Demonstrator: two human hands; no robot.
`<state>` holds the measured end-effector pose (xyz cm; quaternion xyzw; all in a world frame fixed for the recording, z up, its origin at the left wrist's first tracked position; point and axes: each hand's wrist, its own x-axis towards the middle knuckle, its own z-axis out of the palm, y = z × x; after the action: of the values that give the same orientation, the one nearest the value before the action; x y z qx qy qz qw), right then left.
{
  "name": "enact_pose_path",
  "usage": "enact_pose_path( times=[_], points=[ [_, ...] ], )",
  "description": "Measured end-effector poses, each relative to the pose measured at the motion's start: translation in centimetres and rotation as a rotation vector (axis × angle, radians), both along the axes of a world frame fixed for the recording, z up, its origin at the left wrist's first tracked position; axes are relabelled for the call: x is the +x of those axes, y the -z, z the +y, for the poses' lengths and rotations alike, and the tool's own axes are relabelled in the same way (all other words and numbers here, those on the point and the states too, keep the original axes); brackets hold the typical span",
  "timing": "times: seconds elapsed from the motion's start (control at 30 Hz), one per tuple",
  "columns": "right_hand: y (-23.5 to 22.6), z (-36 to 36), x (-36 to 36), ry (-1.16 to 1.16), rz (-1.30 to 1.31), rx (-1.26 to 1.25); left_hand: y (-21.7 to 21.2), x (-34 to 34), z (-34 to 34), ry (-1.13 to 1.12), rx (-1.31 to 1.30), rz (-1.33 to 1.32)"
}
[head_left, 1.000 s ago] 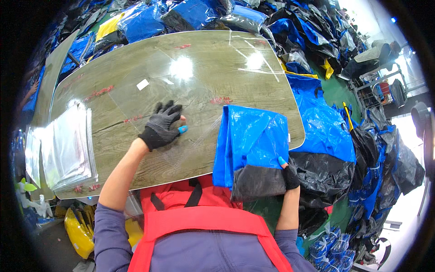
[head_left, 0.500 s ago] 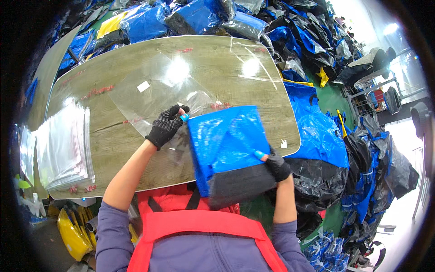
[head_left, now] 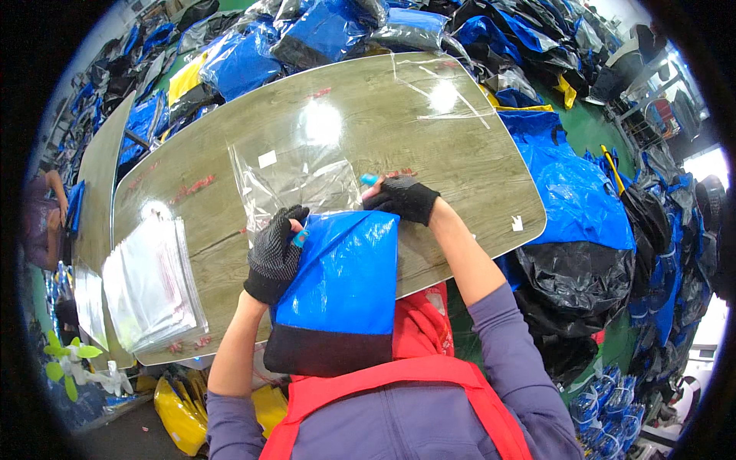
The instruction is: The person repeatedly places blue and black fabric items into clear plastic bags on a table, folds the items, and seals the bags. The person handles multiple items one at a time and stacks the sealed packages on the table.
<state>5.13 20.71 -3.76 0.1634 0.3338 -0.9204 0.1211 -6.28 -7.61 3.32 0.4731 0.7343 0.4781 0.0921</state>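
a folded blue and black piece [head_left: 345, 268] lies at the near edge of the wood-patterned table [head_left: 475, 169], left of the middle; its blue part rests on the tabletop and its black band hangs past the near edge, in front of the person's red apron straps [head_left: 383, 372]. just beyond it, toward the far edge, a clear plastic bag [head_left: 307, 184] lies flat and wrinkled, with a small white label [head_left: 267, 159] near its far end.

the gloved left hand [head_left: 274, 257] is at the left side of the folded piece, touching it. its fingers are curled in, narrow, with the blue-covered thumb close to them; i cannot tell whether they pinch the piece, the clear film or both. the gloved right hand [head_left: 402, 198] is just past the piece's far right corner, beside the clear bag's right side. its fingers are bent and its blue-tipped thumb points left; whether they grip the film i cannot tell.

a stack of clear bags [head_left: 153, 280] lies at the table's near left corner, and a white scrap [head_left: 517, 223] near its right edge. beside that edge hangs a larger blue and black bag [head_left: 575, 184]. wrapped bundles [head_left: 322, 31] sit beyond the far edge.
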Motion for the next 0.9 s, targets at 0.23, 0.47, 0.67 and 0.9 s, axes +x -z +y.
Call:
enact_pose_path(
  times=[0.23,0.47,0.67,0.9],
  points=[
    [-1.1,-0.8,0.0,-0.125,0.245,0.991,-0.5,-0.2,-2.9,-0.022,-0.391,0.281],
    [-6.1,-1.6,7.2,0.048,0.017,0.558,1.8,0.1,-3.2,-0.057,-0.281,0.024],
    [-4.9,-2.2,7.1,0.231,-0.083,0.891,3.1,2.7,-1.1,-0.291,-0.032,-0.564],
    [-3.4,-5.3,7.0,0.466,-0.084,1.195,3.6,-0.3,-3.0,-0.292,-0.05,-1.001]
  ],
)
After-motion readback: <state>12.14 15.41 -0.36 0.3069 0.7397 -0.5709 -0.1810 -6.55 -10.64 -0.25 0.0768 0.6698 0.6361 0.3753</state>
